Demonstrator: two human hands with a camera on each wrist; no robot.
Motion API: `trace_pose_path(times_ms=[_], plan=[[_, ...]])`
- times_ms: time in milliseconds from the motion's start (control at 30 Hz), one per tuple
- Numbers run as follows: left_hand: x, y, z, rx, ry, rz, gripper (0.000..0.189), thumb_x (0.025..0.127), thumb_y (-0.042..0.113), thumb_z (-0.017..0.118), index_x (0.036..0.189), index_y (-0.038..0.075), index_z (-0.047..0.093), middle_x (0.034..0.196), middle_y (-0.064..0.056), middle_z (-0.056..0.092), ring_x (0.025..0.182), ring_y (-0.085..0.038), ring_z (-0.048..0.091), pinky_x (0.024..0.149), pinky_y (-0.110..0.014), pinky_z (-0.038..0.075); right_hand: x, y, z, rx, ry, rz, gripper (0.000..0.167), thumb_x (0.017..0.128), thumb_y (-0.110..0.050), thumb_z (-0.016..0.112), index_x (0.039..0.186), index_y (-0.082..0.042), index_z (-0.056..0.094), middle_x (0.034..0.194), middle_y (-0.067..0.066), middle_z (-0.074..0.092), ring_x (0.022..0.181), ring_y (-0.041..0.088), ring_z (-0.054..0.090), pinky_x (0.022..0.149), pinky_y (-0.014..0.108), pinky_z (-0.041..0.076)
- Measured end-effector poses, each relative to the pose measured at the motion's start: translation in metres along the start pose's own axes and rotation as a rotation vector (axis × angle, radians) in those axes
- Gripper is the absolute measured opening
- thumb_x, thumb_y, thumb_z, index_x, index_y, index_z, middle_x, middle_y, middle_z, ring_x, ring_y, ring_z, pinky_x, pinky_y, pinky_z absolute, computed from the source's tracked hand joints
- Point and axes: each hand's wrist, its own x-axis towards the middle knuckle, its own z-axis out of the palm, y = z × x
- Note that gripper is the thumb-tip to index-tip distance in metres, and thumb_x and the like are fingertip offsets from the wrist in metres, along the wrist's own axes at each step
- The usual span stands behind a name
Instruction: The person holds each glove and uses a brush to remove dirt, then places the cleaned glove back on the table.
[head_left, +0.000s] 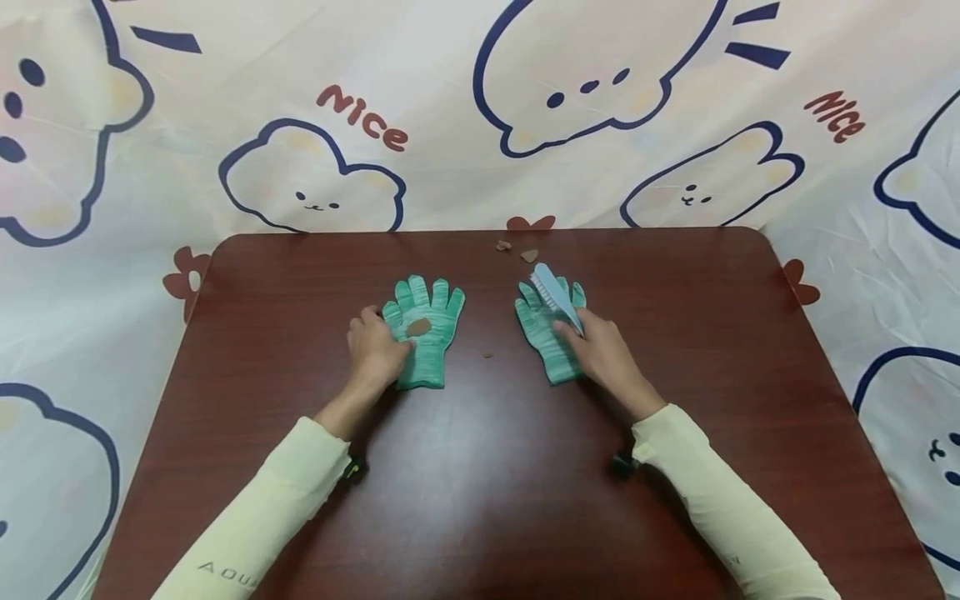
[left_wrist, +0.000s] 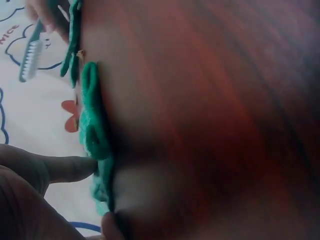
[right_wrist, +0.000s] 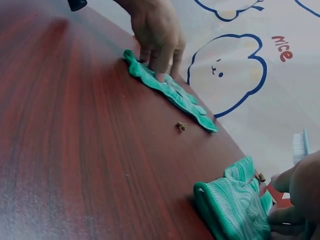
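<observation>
Two gloves, green and flecked with white, lie flat on a dark brown worktop (head_left: 480, 517), both past its middle, with fingers toward the far edge and cuffs toward the near edge. The left glove (head_left: 435, 354) sits a little left of centre; the right glove (head_left: 546, 337) sits right of centre, its fingers slanting toward the left edge. The two are apart.

Two bare hands are at work. The left hand (head_left: 377, 350) touches the left side of the left glove, thumb near the cuff; whether it pinches the fabric or only presses it, the pictures do not tell. The right hand (head_left: 607, 350) grips one light blue brush (head_left: 553, 293) by its handle. The brush is held above the right glove, clear of it, its white bristles angled down and toward the left edge, its head pointing to the far edge.

Four brown bits are visible. One oval bit (head_left: 418, 327) lies on the palm of the left glove. Two more (head_left: 529, 256) are close to the far edge, beyond the right glove. A small crumb (head_left: 487, 355) is between the gloves.

Two pale yellow sleeves (head_left: 262, 508) reach in from the near edge. Behind the worktop hangs white cloth (head_left: 442, 183) printed with blue-outlined cartoon animals.
</observation>
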Motion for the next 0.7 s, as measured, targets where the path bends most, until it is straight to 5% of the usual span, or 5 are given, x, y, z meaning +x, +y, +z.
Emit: trace_pose_path(times_ms=[133, 267, 400, 600, 700], plan=[[0.003, -0.002, -0.001, 0.027, -0.019, 0.028, 0.071, 0.095, 0.014, 0.069, 0.151, -0.009, 0.03, 0.136, -0.031, 0.054, 0.134, -0.047, 0.044, 0.119, -0.053, 0.034, 0.002, 0.001, -0.002, 0.031, -0.007, 0.02, 0.033, 0.106, -0.042, 0.055, 0.096, -0.011, 0.054, 0.071, 0.003, 0.043, 0.06, 0.02, 0.043, 0.054, 0.032, 0.037], [0.004, -0.005, -0.003, 0.013, -0.029, 0.045, 0.056, 0.095, 0.008, 0.064, 0.145, -0.004, 0.043, 0.111, -0.021, 0.066, 0.107, -0.037, 0.059, 0.099, -0.048, 0.049, 0.002, 0.002, -0.002, 0.017, -0.01, 0.025, 0.033, 0.106, -0.044, 0.054, 0.098, -0.012, 0.055, 0.071, 0.003, 0.043, 0.061, 0.02, 0.043, 0.055, 0.032, 0.038], [0.003, -0.007, -0.01, -0.051, -0.066, 0.016, 0.053, 0.094, 0.005, 0.059, 0.144, -0.005, 0.047, 0.119, -0.022, 0.066, 0.102, -0.032, 0.06, 0.09, -0.042, 0.05, 0.004, 0.003, -0.001, 0.0, -0.014, 0.024, 0.033, 0.106, -0.045, 0.054, 0.101, -0.013, 0.056, 0.072, 0.002, 0.043, 0.063, 0.02, 0.043, 0.057, 0.033, 0.038], [-0.001, -0.003, -0.024, -0.559, -0.241, -0.151, 0.06, 0.095, -0.003, 0.052, 0.153, -0.005, 0.038, 0.16, -0.023, 0.036, 0.144, -0.029, 0.038, 0.113, -0.037, 0.04, 0.005, 0.006, -0.002, 0.003, -0.024, 0.021, 0.036, 0.106, -0.046, 0.054, 0.115, -0.013, 0.061, 0.075, 0.002, 0.043, 0.067, 0.02, 0.043, 0.06, 0.033, 0.038], [-0.006, -0.002, -0.028, -0.771, -0.283, -0.239, 0.064, 0.096, -0.004, 0.052, 0.157, -0.003, 0.032, 0.168, -0.017, 0.021, 0.149, -0.02, 0.027, 0.12, -0.032, 0.032, 0.006, 0.007, -0.004, 0.004, -0.021, 0.019, 0.04, 0.105, -0.047, 0.054, 0.126, -0.013, 0.061, 0.076, 0.002, 0.043, 0.069, 0.021, 0.044, 0.062, 0.034, 0.038]])
